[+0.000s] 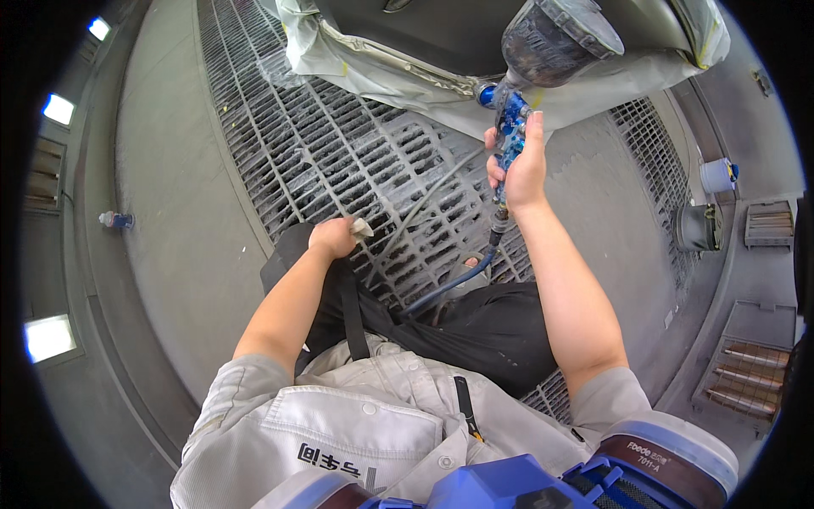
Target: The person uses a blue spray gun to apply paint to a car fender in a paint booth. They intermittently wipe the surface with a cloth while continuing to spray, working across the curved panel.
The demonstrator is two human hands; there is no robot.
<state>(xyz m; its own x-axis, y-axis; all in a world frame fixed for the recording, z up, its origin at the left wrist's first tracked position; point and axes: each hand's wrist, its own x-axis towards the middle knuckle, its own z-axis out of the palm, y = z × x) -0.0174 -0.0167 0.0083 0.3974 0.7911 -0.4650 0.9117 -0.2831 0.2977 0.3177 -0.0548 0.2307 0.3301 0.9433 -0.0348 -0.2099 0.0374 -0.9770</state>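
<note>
My right hand (526, 170) is closed round a blue spray gun (512, 119) with a paint-stained cup (555, 47) on top. The gun's front sits close to a dark panel (415, 30) edged with pale masking sheet (598, 89); whether they touch I cannot tell. A dark blue hose (449, 286) hangs from its handle down past my legs. Lower and to the left, my left hand (335, 237) is closed on a small pale cloth or pad (361, 227), above my dark-trousered thigh.
I am low over a stained floor grating (254, 119) with concrete (170, 195) alongside. A small container (119, 220) lies at left. Two cans (695, 227) and [a blue-white tub] (716, 176) stand at right, near wall racks (746, 373). Respirator parts (500, 492) fill the lower edge.
</note>
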